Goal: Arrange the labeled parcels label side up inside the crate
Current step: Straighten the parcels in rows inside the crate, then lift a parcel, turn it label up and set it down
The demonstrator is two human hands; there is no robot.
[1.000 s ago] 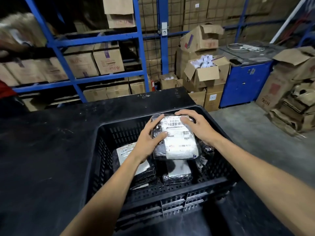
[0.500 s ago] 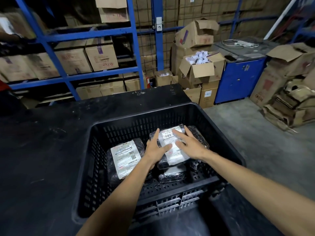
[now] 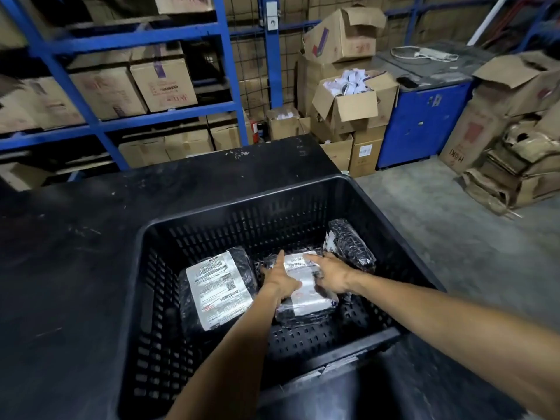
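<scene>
A black slatted plastic crate [image 3: 194,225] sits on a black table. Inside at the left lies a black-wrapped parcel [image 3: 216,287] with its white label facing up. In the middle lies a second parcel [image 3: 306,294], label up, on the crate floor. My left hand [image 3: 277,278] and my right hand [image 3: 331,275] both rest flat on it with fingers spread, pressing on its label. A third black parcel [image 3: 351,245] leans on edge against the crate's right wall, its label turned sideways.
The black table [image 3: 75,253] extends left of and behind the crate. Blue shelving [image 3: 121,34] with cardboard boxes stands behind it. Open cartons [image 3: 354,98], a blue cabinet [image 3: 424,122] and flattened cardboard [image 3: 515,165] crowd the concrete floor at the right.
The middle parcel went from held above the crate down onto its floor. Both hands followed it and flattened on its label. The parcel on edge at the right came into view.
</scene>
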